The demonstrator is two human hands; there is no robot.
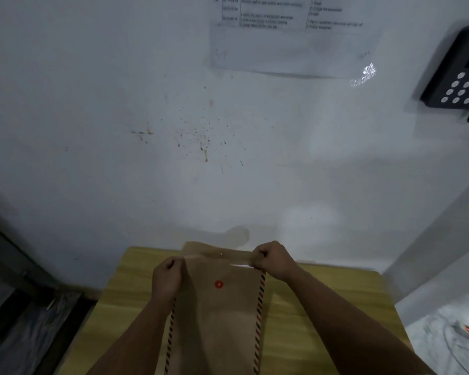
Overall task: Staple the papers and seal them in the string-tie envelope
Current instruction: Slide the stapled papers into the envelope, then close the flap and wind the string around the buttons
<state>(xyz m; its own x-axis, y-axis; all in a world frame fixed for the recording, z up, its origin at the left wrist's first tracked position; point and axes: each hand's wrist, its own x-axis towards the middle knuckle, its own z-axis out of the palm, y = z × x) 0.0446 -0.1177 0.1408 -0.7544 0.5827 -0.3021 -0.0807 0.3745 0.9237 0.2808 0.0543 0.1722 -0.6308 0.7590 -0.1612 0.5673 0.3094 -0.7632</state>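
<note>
Our left hand (168,278) was closed on the left corner of the envelope mouth, and our right hand (271,259) was closed on the right end of the flap (217,253). The string-tie envelope (217,320) hung between the two hands and ran down toward us, apparently held above the bench (322,293) rather than laid on it. We judged that this two-corner grip kept the mouth taut so the flap could be folded down toward the red button (219,284) just below the hands. A thin white edge (240,265) showed at the mouth beside the right hand; it was probably the papers, already inside, though no staple could be seen. The string could not be made out, and the envelope's lower end was cut off by the frame. Beyond the hands rose a stained wall (146,104) carrying a blurred printed sheet (295,36); far to the right hung a keypad device (460,77), partly cropped.
</note>
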